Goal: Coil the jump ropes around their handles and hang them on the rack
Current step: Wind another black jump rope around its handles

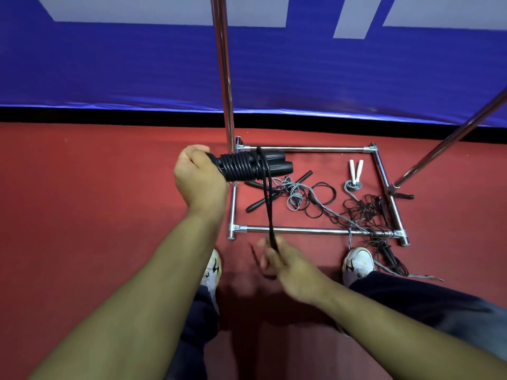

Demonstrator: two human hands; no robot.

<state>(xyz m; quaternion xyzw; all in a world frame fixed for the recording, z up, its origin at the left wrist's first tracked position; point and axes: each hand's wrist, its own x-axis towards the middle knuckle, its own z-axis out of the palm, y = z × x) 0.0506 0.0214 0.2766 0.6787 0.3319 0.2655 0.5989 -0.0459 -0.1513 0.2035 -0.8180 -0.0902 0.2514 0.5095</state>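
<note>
Head view: left hand (196, 174) gripping coiled black handles (255, 165), right hand (288, 263) pinching their rope (267, 204), no legible writing

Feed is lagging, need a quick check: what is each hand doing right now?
Left hand: grips the black handles, rope coiled round them.
Right hand: pinches the loose rope end, pulled taut; blurred.

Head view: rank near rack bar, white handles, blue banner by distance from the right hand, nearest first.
From the right hand, which pinches the black rope:
1. Near rack bar, on the floor just beyond the hand.
2. White handles, inside the rack base, farther out and to the right.
3. Blue banner, along the back, beyond the rack.
</note>
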